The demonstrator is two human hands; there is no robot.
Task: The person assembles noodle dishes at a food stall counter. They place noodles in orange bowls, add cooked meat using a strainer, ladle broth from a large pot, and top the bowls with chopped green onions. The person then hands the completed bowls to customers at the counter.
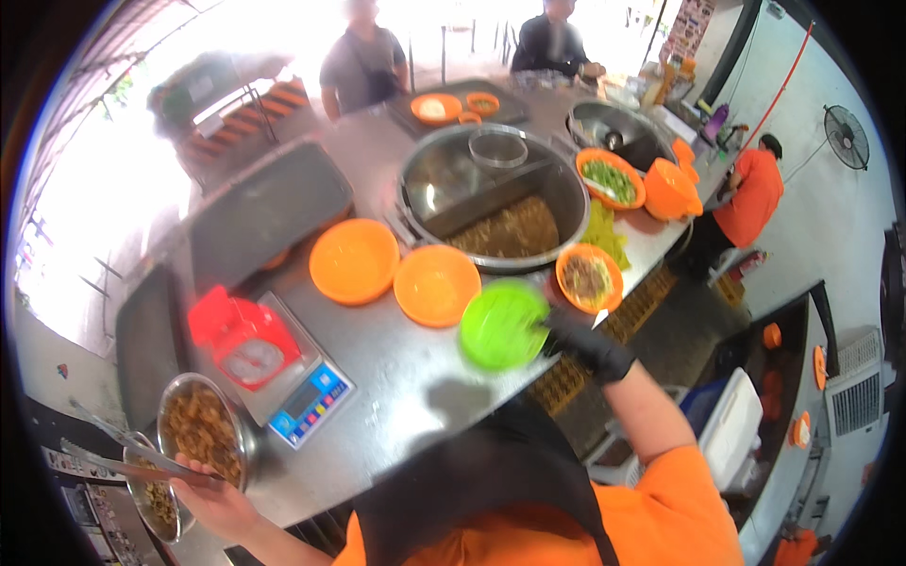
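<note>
My left hand (pixel 215 500), bare, is closed on metal tongs (pixel 137 460) at the lower left. The tongs reach over the rim of a steel bowl of chopped brown food (pixel 200 424) and a smaller bowl of crumbly food (pixel 154 495). In a black glove, my right hand (pixel 593 349) grips the edge of a bright green plastic bowl (pixel 502 323), blurred by motion above the counter. Orange bowls (pixel 437 286) sit just beyond it. Right of the green bowl stands an orange bowl of noodles and minced topping (pixel 589 278).
A divided round steel pot (pixel 495 189) holds brown broth. A red dial scale (pixel 247 354) and a digital scale (pixel 310 401) stand at left. Greens fill an orange bowl (pixel 609 179). Two people are across the counter; a person in orange (pixel 750 193) is at far right.
</note>
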